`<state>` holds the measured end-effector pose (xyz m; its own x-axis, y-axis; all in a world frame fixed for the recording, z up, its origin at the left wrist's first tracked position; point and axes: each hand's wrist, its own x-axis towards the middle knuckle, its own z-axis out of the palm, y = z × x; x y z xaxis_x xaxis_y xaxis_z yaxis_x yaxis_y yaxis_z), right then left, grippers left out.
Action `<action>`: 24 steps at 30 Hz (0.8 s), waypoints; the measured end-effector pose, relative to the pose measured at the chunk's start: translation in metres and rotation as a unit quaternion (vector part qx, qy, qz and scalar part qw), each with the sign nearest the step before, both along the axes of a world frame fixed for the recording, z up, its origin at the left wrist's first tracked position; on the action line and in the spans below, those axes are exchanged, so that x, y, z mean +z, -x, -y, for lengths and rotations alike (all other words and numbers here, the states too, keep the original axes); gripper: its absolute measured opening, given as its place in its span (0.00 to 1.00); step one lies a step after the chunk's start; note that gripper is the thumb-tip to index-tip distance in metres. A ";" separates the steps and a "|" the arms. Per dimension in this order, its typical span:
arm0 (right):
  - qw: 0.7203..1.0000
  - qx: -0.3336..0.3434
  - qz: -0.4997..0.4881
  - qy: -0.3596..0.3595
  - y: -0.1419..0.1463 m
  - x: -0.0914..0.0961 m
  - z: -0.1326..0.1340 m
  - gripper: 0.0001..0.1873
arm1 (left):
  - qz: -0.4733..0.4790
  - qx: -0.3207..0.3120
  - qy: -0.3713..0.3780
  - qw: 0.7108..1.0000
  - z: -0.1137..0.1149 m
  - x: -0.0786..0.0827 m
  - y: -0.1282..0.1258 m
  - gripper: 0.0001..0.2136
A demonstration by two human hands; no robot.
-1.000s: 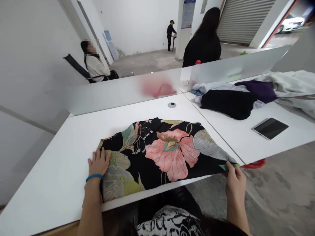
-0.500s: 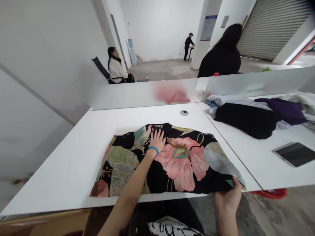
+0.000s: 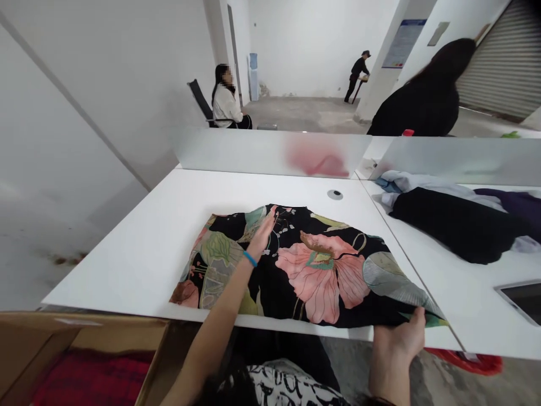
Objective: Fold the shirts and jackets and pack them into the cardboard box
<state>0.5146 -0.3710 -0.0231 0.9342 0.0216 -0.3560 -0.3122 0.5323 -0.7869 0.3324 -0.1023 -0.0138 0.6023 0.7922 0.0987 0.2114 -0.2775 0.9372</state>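
A black cloth with big pink and green flowers [image 3: 313, 270] lies folded flat on the white table [image 3: 143, 248], reaching its near edge. My left hand [image 3: 262, 234], a blue band on its wrist, stands on edge across the cloth's middle-left with straight fingers, open. My right hand [image 3: 399, 338] is closed on the cloth's near right corner at the table edge.
A cardboard box [image 3: 84, 355] with red fabric stands at lower left below the table. On the adjoining right table lie a pile of dark and pale clothes [image 3: 452, 217] and a tablet [image 3: 522, 299]. A frosted divider [image 3: 270, 152] runs behind. Other people sit and stand farther back.
My left hand went from the cloth's near left corner to its middle, then turned from flat to edge-on. My right hand kept hold of the right corner. My view swung left.
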 end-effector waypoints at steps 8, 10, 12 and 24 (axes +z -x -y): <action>0.993 0.027 0.087 -0.079 0.018 0.066 -0.064 0.17 | 0.461 0.113 0.383 0.792 0.020 -0.010 0.201 0.21; 0.990 0.047 0.112 -0.077 0.029 0.077 -0.094 0.17 | 0.452 0.144 0.364 0.802 0.028 -0.026 0.223 0.21; 0.987 0.088 0.128 -0.032 0.049 0.086 -0.129 0.20 | 0.418 0.174 0.337 0.826 0.035 -0.039 0.232 0.21; 0.394 0.585 0.686 0.179 0.277 0.021 -0.183 0.29 | 0.299 0.195 0.313 0.880 0.041 -0.045 0.232 0.28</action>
<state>0.2375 -0.1877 -0.0018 -0.3229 0.9010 0.2899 0.6705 0.4339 -0.6018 0.0999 -0.1429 -0.0590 0.2612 0.9390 -0.2239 -0.4075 0.3175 0.8562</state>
